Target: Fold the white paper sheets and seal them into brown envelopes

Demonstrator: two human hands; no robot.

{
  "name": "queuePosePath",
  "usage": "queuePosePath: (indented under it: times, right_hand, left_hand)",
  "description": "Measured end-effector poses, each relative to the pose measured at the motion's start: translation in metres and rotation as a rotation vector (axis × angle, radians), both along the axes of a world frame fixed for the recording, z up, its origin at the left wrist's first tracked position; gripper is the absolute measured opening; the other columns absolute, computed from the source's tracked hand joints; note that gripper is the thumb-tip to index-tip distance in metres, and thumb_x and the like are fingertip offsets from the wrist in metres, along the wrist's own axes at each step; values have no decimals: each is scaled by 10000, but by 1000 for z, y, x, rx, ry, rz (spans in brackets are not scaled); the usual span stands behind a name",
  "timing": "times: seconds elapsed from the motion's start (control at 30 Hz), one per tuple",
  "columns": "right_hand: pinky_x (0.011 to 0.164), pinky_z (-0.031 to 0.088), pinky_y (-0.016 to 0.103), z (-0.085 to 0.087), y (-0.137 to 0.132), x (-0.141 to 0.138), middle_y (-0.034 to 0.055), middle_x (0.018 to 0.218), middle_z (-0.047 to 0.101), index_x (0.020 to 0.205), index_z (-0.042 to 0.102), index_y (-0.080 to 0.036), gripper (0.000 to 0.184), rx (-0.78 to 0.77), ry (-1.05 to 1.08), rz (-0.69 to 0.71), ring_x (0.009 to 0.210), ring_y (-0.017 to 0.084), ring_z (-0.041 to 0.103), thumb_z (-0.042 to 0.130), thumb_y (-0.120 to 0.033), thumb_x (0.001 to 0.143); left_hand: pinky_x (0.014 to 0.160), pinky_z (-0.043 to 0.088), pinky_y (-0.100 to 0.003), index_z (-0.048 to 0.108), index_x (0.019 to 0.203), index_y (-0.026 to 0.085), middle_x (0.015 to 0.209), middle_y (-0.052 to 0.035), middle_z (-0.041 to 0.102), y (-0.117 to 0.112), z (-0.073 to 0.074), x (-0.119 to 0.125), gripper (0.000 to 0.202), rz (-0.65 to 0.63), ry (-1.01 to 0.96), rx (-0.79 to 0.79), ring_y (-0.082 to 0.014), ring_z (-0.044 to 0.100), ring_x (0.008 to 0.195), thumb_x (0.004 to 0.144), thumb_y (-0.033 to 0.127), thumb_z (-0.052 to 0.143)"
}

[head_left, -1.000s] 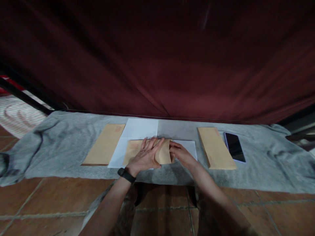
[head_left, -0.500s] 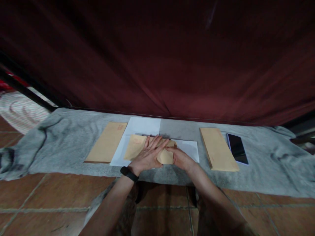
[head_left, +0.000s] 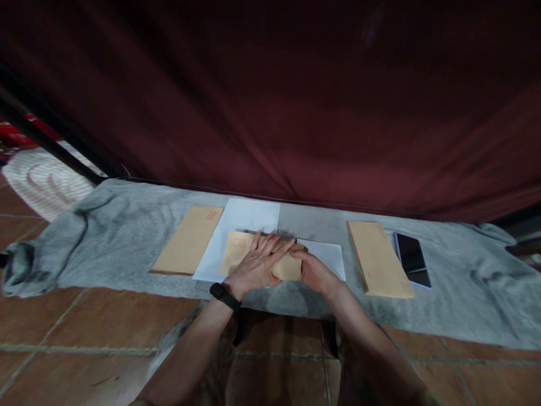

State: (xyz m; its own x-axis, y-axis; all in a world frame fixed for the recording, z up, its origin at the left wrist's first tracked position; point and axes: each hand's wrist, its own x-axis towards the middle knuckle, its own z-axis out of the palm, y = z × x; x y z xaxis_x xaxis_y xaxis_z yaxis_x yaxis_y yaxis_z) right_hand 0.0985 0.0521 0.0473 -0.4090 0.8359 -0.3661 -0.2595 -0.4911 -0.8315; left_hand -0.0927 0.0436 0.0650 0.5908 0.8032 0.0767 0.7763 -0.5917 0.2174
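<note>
A brown paper envelope [head_left: 233, 252] with red print lies at the middle of the cloth-covered surface, partly hidden under my hands. My left hand [head_left: 258, 265] lies flat across it, fingers spread, palm down; a black band is on that wrist. At the envelope's right end, my right hand [head_left: 313, 272] pinches the edge between thumb and fingers. Beneath the envelope are white sheets of paper [head_left: 253, 211], sticking out behind it and to the right. What lies directly under my palms is hidden.
Another brown envelope, or a thin stack [head_left: 188, 239], lies to the left. A thicker stack of brown envelopes [head_left: 380, 259] lies to the right, beside a phone [head_left: 413, 259]. Grey cloth [head_left: 118, 237] covers the surface; a dark red curtain [head_left: 270, 113] hangs behind it.
The envelope's right part, bulged and curled before, now lies flatter near my right hand. Both hands keep nearly the same place on it. The whole view has shifted slightly.
</note>
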Motion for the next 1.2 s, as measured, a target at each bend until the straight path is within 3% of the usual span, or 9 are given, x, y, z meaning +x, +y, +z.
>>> queuePosePath:
  times: [0.17,0.37,0.67,0.73,0.8,0.87,0.93,1.07,1.2]
  right_hand:
    - [855,512,343,6,-1,-4,32,1008,747,1062,678,-223,302,-112,155,37,978,229,676,645,-353,792]
    - [875,500,352,4,1,0,43,1011,745,1016,649,-224,308,-122,163,24,1063,253,657,688,-394,762]
    - [907,516,364,10,2,13,70,1035,753,1022,708,-217,332,-1,149,71,1028,243,677,678,-446,784]
    - [888,525,363,11,7,29,83,1044,751,1020,721,-205,349,56,45,44,961,230,690,665,-475,806]
    - [891,531,377,8,12,50,90,1060,743,1017,722,-197,361,178,-111,-100,922,224,689,650,-485,812]
    - [847,543,399,2,14,70,93,1044,730,1020,708,-202,354,310,-409,-258,884,234,677,610,-484,829]
    - [905,517,444,-7,11,85,127,1107,700,1111,684,-190,369,491,-813,-373,966,274,654,579,-431,852]
    - [1061,383,549,-28,-4,95,257,1325,580,1395,508,-80,588,699,-1383,-306,1214,388,537,583,-365,887]
    - [1059,378,539,-41,-14,93,300,1344,536,1489,361,-16,741,713,-1547,-206,1242,413,506,602,-390,897]
  left_hand:
    - [1238,74,-572,115,1617,290,1526,-129,429,1,1,-2,1105,-9,-28,-38,-343,345,1452,718,355,754]
    - [1232,32,-597,93,1617,295,1601,-117,348,2,-2,-4,1129,-5,-37,-66,-347,231,1513,711,368,762]
    - [1238,114,-573,70,1616,241,1495,-147,452,3,2,-9,1122,15,-51,-57,-336,347,1453,742,393,756]
    - [1237,117,-572,48,1615,242,1517,-150,427,3,3,-11,1145,31,-65,-57,-338,336,1461,737,408,763]
    - [1233,120,-579,18,1613,247,1539,-153,401,4,2,-13,1174,57,-76,-63,-345,323,1469,727,417,769]
    - [1227,122,-589,-4,1611,257,1545,-154,394,4,1,-14,1195,78,-81,-71,-353,316,1472,717,408,774]
    - [1225,117,-596,-15,1610,265,1544,-151,396,5,0,-15,1206,85,-90,-85,-358,313,1473,711,396,778]
    - [1224,97,-614,-9,1608,273,1530,-145,412,7,0,-18,1214,108,-118,-110,-362,338,1458,697,373,788]
    - [1222,112,-612,9,1609,273,1525,-144,410,8,-2,-22,1226,155,-116,-106,-363,349,1451,678,364,801]
